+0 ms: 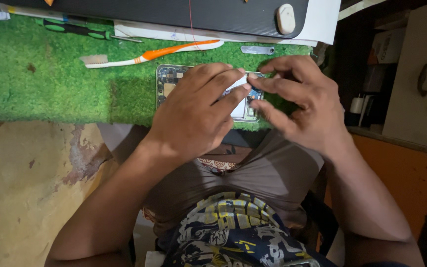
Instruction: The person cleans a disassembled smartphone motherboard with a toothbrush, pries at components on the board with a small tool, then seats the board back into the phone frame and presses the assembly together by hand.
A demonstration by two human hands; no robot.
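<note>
I am resting my left hand [193, 116] flat over an opened phone [171, 81] lying on the green turf mat [50, 84], its circuit parts showing at the left end. My right hand [300, 101] is meeting it at the phone's right end, fingertips pinching something small that I cannot make out. An orange and white toothbrush [149, 54] is lying just beyond, with a green-handled screwdriver [82, 30] farther back.
</note>
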